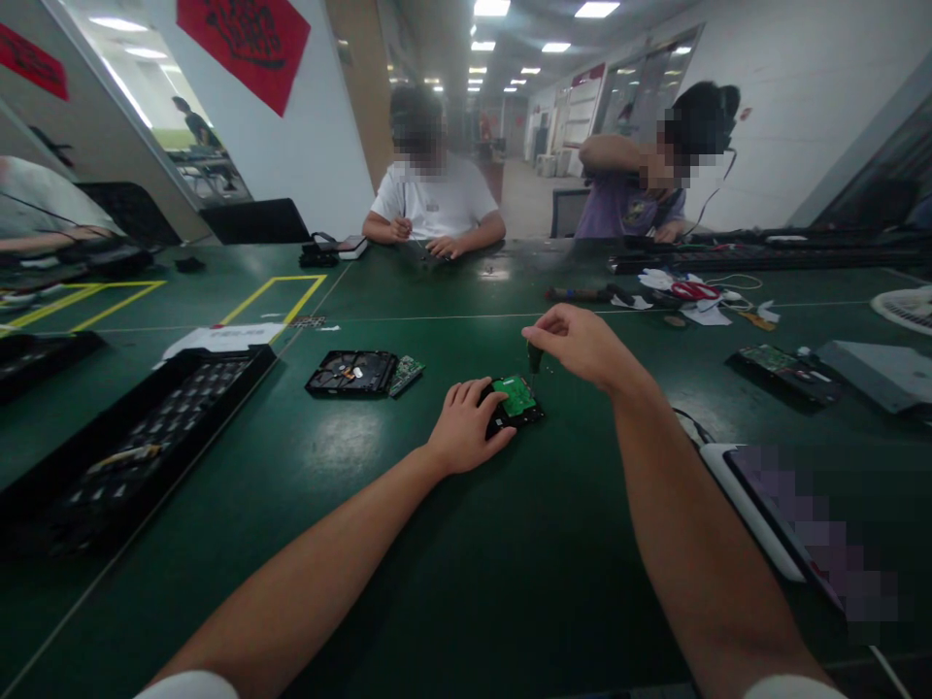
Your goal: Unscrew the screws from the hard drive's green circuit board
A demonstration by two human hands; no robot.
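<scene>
A hard drive [518,396] with a green circuit board facing up lies on the green table, in the middle of the view. My left hand [470,424] grips it from the left, fingers over its far edge and thumb along its near side. Above its right end, my right hand [582,342] pinches the top of a small dark screwdriver [535,357] held upright, its tip down at the board's right edge. Whether the tip sits in a screw is too small to tell. To the left lie another black hard drive [351,373] and a loose circuit board [406,375].
A long black tray [138,442] stands at left. At right are a tablet-like device [782,515], another drive [786,374] and a grey metal box [878,369]. Red-handled scissors [694,290] and paper scraps lie farther back. Two people sit across the table.
</scene>
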